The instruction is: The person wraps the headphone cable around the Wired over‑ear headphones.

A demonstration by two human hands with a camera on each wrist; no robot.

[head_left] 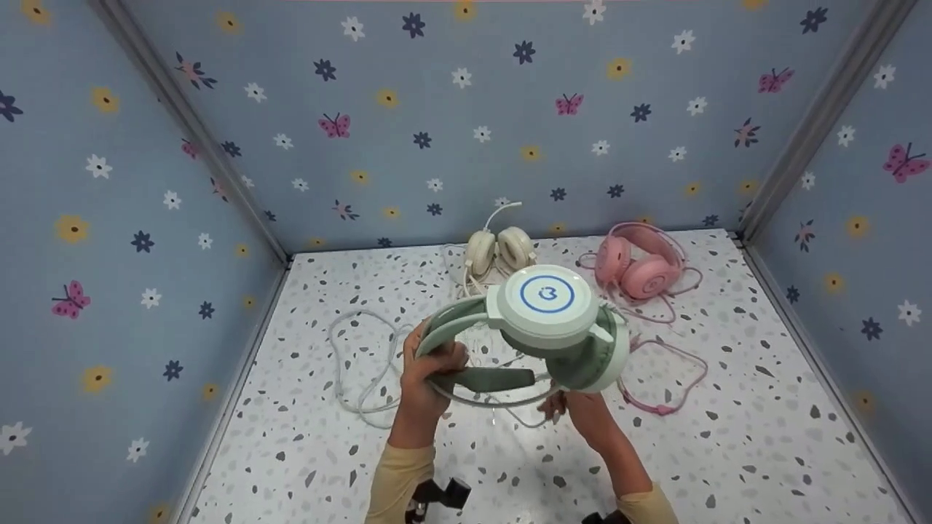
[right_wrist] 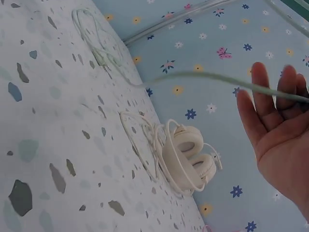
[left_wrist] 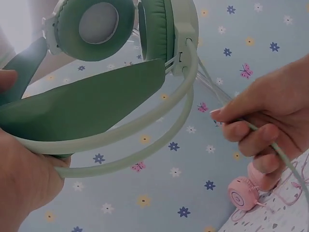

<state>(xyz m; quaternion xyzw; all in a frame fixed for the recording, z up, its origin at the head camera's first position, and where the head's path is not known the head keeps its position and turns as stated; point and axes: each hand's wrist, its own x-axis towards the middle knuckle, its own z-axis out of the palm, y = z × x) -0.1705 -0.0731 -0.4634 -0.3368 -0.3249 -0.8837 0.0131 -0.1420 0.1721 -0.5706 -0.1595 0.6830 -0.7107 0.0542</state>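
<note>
Your left-hand grip (head_left: 422,371) is clamped round the headband of the green headphones (head_left: 550,306), up in the air over the tabletop (head_left: 772,437). Probably held by the band so both cups hang free and the cable stays reachable. Your right-hand grip (left_wrist: 270,116) has its fingers closed on the green cable (right_wrist: 203,75), just below the cups, likely to control the slack; how firmly is hard to say, the right wrist view being soft there. The rest of that cable drops to the tabletop in loose loops.

White headphones (head_left: 480,253) and pink headphones (head_left: 646,276) sit at the back near the wall (head_left: 437,87), likely parked there to leave you room. Count: three headphones, one each of green, white, pink; two cups on each; two hands, both occupied.
</note>
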